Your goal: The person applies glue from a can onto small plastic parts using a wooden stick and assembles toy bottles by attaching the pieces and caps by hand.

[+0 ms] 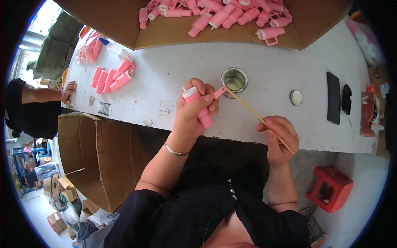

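Note:
My left hand [194, 103] is closed around a small pink tumbler [202, 113] with a white lid and a short straw. Between its thumb and fingers it also pinches a small pink handle piece [220, 92]. In my right hand [279, 138] is a thin wooden stick [257, 115], held near its back end. The stick's far tip touches or nearly touches the pink piece. Just behind that tip stands an open metal can [235, 79] with a clear-looking liquid inside.
A cardboard box [165, 39] of pink tumblers stands at the back. More tumblers [109, 80] and a blue-tipped bottle [113, 46] lie at left, near another person's hand [69, 91]. A round lid [296, 98] and dark flat piece [333, 98] lie right. A red stool [329, 189] stands below.

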A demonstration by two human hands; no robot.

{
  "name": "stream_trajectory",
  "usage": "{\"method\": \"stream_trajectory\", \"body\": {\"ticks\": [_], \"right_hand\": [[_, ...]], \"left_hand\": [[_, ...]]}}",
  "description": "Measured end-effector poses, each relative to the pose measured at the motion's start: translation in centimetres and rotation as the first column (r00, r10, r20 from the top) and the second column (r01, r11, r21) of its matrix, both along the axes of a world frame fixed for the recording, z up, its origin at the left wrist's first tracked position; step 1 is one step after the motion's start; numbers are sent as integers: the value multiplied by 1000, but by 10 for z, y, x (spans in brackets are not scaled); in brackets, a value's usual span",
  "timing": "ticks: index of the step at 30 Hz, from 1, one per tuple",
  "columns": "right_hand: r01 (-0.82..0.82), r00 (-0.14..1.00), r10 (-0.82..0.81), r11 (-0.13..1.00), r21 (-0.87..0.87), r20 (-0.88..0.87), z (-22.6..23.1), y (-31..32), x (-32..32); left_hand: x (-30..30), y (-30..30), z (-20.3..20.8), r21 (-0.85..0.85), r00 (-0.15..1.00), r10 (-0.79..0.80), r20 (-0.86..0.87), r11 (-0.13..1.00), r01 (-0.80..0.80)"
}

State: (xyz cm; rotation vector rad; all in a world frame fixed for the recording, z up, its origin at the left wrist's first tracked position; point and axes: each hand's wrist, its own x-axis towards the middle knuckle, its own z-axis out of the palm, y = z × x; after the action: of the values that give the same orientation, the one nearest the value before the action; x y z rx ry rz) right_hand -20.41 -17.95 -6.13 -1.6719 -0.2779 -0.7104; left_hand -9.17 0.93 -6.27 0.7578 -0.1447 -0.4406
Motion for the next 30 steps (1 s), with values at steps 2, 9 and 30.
{"method": "stream_trajectory", "body": {"ticks": [2, 9, 30], "right_hand": [[10, 1000, -10, 1000, 4, -2, 0, 0, 0], [-3, 1000, 3, 1000, 25, -3, 0, 1, -2], [-55, 998, 55, 998, 22, -5, 2, 4, -1]], "left_hand": [[0, 1, -1, 3, 1000, 4, -3, 1000, -4], [0, 1, 0, -11, 1000, -6, 3, 1000, 6], [1, 1, 0, -30, 1000, -13, -2, 999, 13]]}}
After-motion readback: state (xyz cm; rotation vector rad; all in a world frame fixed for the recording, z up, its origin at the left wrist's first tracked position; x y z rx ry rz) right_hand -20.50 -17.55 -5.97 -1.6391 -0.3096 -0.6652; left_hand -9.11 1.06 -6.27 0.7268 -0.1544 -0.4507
